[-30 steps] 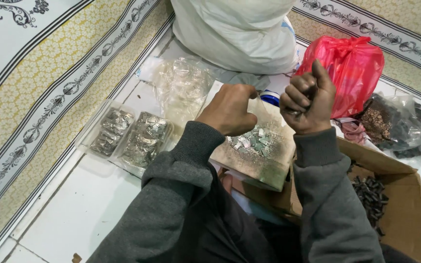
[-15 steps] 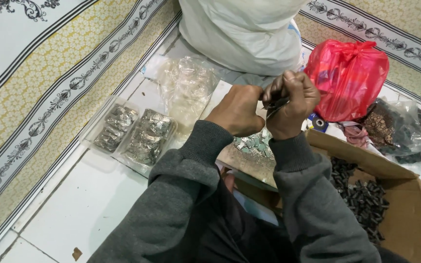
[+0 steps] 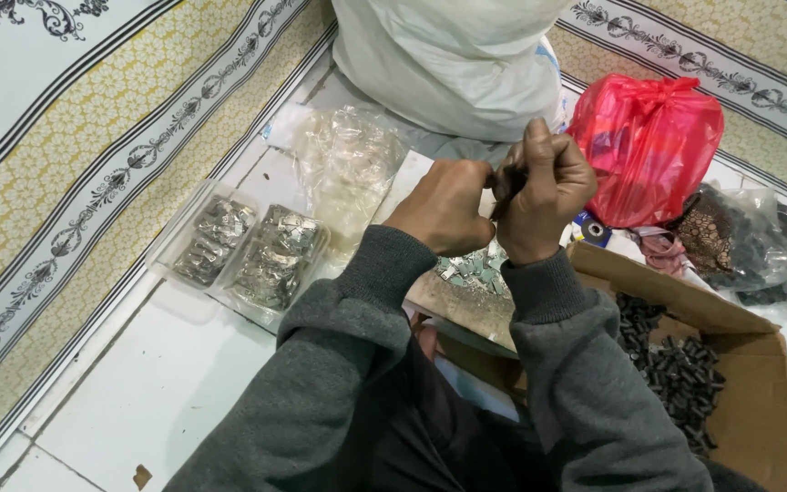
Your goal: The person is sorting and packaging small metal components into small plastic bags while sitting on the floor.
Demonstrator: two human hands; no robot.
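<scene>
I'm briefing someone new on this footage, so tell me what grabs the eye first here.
The bright red plastic bag at upper right stands out first, beside a big white sack at the top. In the middle, the left hand and right hand meet over a board strewn with small silvery pieces. A cardboard box of small dark parts sits at lower right.

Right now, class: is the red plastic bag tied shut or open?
Tied shut. The red plastic bag is gathered into a knot at its top, and nothing spills out.
</scene>
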